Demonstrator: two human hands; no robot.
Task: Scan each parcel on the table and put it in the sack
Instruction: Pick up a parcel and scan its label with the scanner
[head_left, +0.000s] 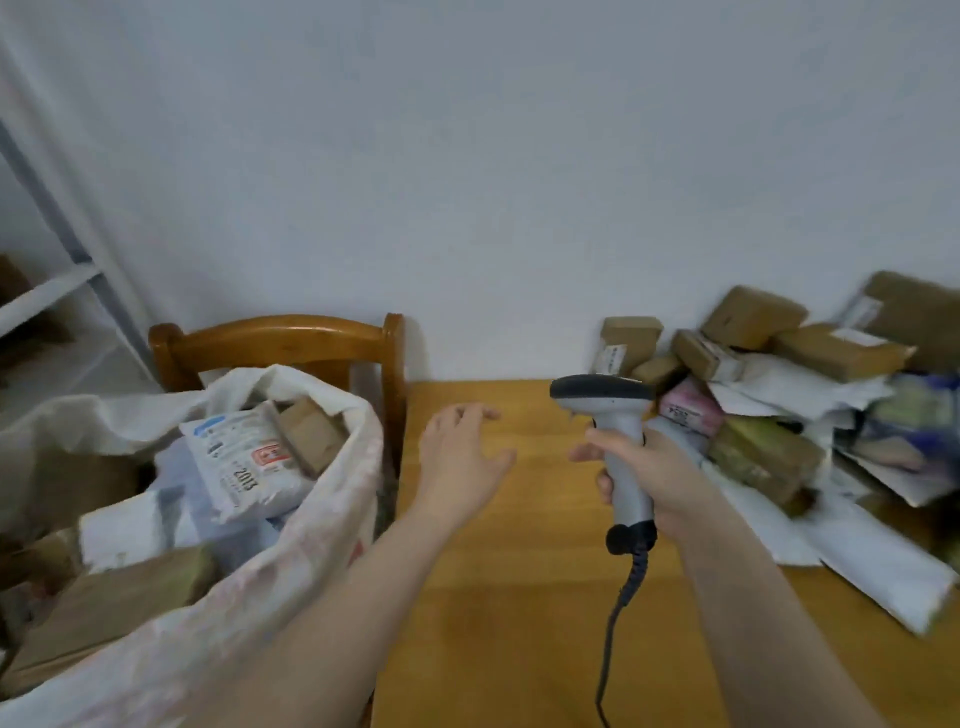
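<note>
Wooden table (498, 597) is the landmark: its left and middle stretch is bare, and the parcels (789, 415) still to be scanned lie heaped at its far right, against the wall. That heap holds brown boxes, white mailers and a pink packet, stacked loosely and overlapping. Off the table's left edge, the sack (291, 551) stands open in front of a chair (280, 338), already holding several parcels, among them a white printed packet and some brown boxes. The right hand (649, 478) hovers over the table near the heap, fingers clenched round the grip of the scanner (615, 426), whose head points left and whose cable trails down toward the table's near edge. The left hand (462, 457) hangs over the table's left part, just beside the sack, fingers spread and holding nothing. Judging by this, the job looks partly done: a fair number are bagged, yet a large pile is left. No parcel is in hand now, so the next one likely has to be fetched from the heap.
</note>
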